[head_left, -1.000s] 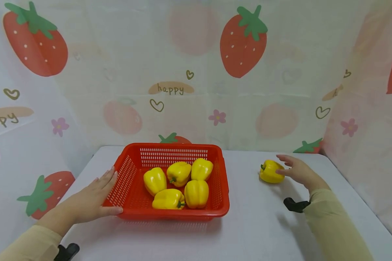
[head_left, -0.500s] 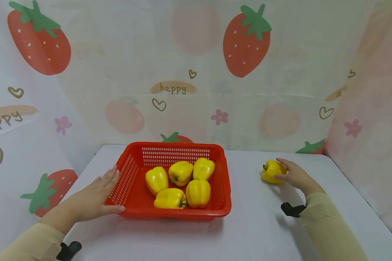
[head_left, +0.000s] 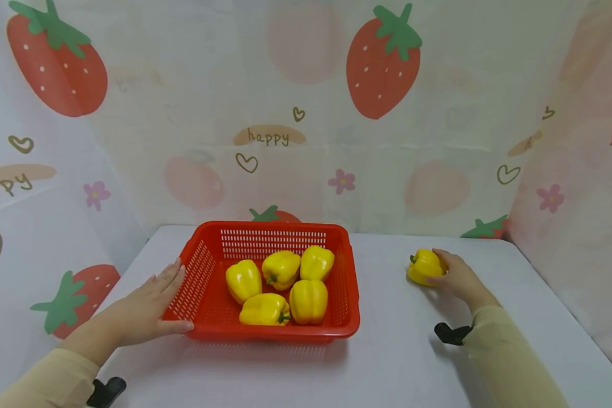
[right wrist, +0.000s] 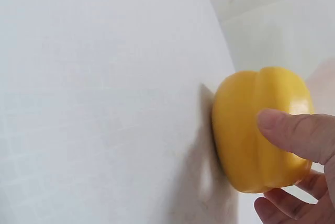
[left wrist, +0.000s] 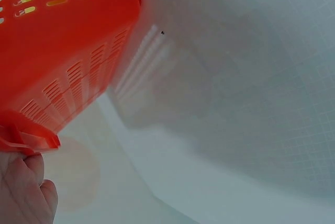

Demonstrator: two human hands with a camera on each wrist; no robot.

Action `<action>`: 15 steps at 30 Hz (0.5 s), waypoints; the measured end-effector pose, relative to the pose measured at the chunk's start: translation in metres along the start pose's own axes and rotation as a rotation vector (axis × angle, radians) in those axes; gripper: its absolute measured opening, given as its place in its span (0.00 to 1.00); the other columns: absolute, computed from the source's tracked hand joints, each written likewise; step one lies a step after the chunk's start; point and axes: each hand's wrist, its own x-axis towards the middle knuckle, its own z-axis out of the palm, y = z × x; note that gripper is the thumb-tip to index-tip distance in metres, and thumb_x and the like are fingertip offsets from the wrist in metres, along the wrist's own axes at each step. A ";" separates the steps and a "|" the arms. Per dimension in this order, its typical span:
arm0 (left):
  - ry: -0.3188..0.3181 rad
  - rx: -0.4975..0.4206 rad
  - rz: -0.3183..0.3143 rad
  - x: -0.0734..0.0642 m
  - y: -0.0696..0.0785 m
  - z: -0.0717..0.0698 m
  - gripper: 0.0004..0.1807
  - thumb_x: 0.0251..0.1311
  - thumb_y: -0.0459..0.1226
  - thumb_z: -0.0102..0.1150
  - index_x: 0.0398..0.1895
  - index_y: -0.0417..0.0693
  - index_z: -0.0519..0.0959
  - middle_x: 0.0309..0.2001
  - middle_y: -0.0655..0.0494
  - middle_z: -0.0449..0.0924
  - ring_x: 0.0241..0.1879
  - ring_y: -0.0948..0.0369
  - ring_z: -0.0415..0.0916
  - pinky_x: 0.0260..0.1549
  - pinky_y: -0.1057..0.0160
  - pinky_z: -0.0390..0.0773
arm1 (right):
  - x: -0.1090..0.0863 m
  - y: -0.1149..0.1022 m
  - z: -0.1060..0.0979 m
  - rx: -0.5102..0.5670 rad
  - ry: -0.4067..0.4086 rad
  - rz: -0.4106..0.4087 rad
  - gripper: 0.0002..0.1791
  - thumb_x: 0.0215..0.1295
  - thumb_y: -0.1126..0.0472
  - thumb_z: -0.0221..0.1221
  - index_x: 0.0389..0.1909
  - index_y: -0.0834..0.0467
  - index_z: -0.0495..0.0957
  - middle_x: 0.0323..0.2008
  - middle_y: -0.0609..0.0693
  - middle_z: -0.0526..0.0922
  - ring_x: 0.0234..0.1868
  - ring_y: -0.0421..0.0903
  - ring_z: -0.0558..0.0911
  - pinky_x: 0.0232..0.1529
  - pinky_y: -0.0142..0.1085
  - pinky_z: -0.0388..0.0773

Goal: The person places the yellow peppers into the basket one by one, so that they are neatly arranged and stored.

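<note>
On the right of the table, my right hand (head_left: 461, 279) grips a yellow bell pepper (head_left: 421, 267) from its right side. The right wrist view shows the thumb on one face of the pepper (right wrist: 238, 135) and fingers around the far side; the pepper is close against the white cloth. My left hand (head_left: 139, 313) rests on the left rim of a red plastic basket (head_left: 265, 334), fingers straight and thumb at the front corner. Several yellow bell peppers (head_left: 308, 302) lie inside the basket. From the left wrist, the slotted basket wall (left wrist: 57, 41) shows above the left hand (left wrist: 26, 190).
A white cloth covers the table (head_left: 387, 351). Behind and at both sides hang pale curtains (head_left: 306, 170) printed with strawberries, hearts and flowers. A black wrist strap piece (head_left: 451, 334) sticks out beside the right sleeve.
My right hand has moved left onto the lone yellow bell pepper and closed its thumb and fingers around it. The left hand stays on the basket rim.
</note>
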 end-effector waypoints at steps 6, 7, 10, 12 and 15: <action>-0.003 -0.002 -0.002 0.000 0.000 0.000 0.62 0.41 0.70 0.52 0.70 0.37 0.46 0.70 0.40 0.42 0.67 0.43 0.44 0.61 0.39 0.52 | 0.002 0.007 0.007 0.013 0.022 -0.020 0.48 0.54 0.54 0.64 0.69 0.62 0.47 0.64 0.71 0.52 0.63 0.68 0.54 0.61 0.64 0.47; -0.002 -0.002 -0.002 0.000 0.000 0.000 0.62 0.41 0.70 0.53 0.70 0.37 0.46 0.70 0.40 0.42 0.67 0.43 0.44 0.61 0.39 0.52 | 0.002 0.007 0.008 0.017 0.026 -0.022 0.48 0.54 0.54 0.64 0.69 0.62 0.47 0.64 0.71 0.53 0.63 0.68 0.55 0.61 0.63 0.48; 0.001 -0.002 -0.001 -0.001 0.000 0.000 0.61 0.42 0.69 0.53 0.70 0.37 0.47 0.70 0.39 0.43 0.67 0.43 0.44 0.61 0.39 0.52 | 0.001 0.005 0.010 0.030 0.042 -0.032 0.47 0.54 0.55 0.64 0.68 0.64 0.47 0.64 0.71 0.52 0.62 0.68 0.55 0.61 0.63 0.48; 0.002 -0.004 0.001 -0.001 0.000 0.000 0.61 0.41 0.69 0.53 0.70 0.37 0.47 0.70 0.39 0.43 0.67 0.43 0.44 0.60 0.38 0.52 | 0.001 0.003 0.011 0.035 0.053 -0.033 0.47 0.54 0.56 0.64 0.68 0.65 0.47 0.64 0.71 0.53 0.62 0.68 0.55 0.61 0.63 0.48; 0.004 -0.004 0.003 -0.001 0.000 0.000 0.61 0.42 0.69 0.53 0.70 0.37 0.47 0.70 0.39 0.43 0.67 0.43 0.44 0.60 0.38 0.52 | 0.000 0.001 0.011 0.038 0.059 -0.032 0.47 0.54 0.56 0.64 0.68 0.65 0.47 0.63 0.72 0.52 0.62 0.68 0.55 0.61 0.63 0.48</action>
